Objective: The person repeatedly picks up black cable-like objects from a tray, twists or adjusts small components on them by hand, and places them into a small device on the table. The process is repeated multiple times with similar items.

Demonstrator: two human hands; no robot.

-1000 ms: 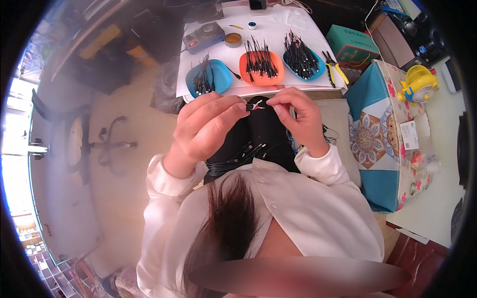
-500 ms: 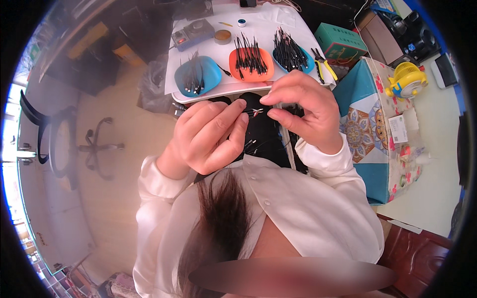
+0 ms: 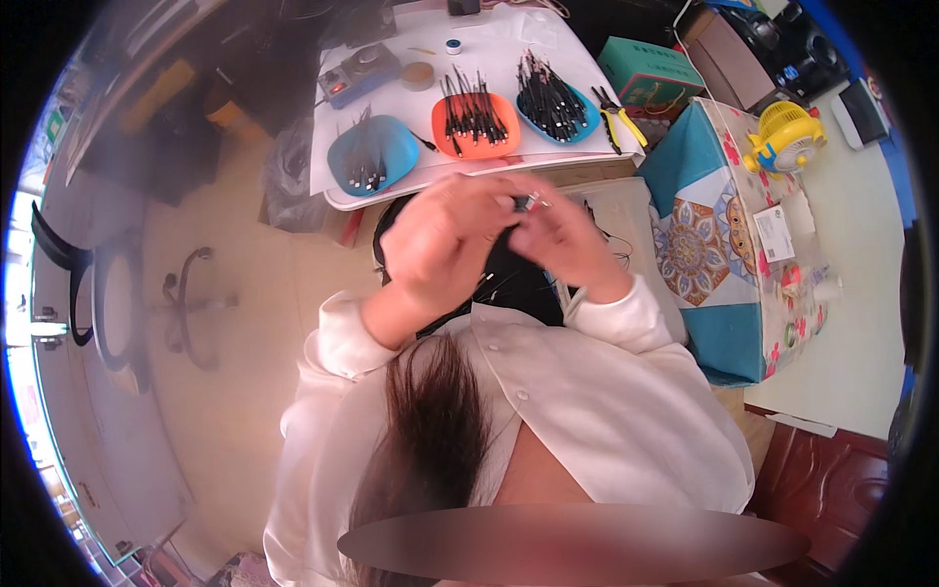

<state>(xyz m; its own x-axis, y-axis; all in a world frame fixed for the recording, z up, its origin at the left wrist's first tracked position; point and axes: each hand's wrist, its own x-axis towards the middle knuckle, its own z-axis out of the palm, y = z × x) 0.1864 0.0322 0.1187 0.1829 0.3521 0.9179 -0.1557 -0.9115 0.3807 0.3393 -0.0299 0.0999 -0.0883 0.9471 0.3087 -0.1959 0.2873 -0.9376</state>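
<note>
My left hand (image 3: 440, 233) is closed around a short black cable, its fingers curled and somewhat smeared. The bared, light wire ends (image 3: 531, 203) stick out beyond its fingertips. Right beside those ends is my right hand (image 3: 569, 238), blurred by motion, so whether its fingers pinch them cannot be made out. Both hands are above my lap, where more black cables (image 3: 486, 282) lie on dark cloth. Short black cables with metal plugs fill a left blue plate (image 3: 399, 157), an orange plate (image 3: 504, 142) and a right blue plate (image 3: 588, 122) on the table.
The white-covered table (image 3: 321, 161) also carries a grey device (image 3: 360, 76), a round tin (image 3: 418, 76), a small spool (image 3: 453, 47) and yellow-black pliers (image 3: 618, 119). A green box (image 3: 650, 76) stands behind to the right. A yellow fan (image 3: 787, 137) sits on a cloth-covered stand.
My hands have come closer together, the right one moving left and down to the wire ends. The cable end has shifted slightly right and up. The view has shifted a little.
</note>
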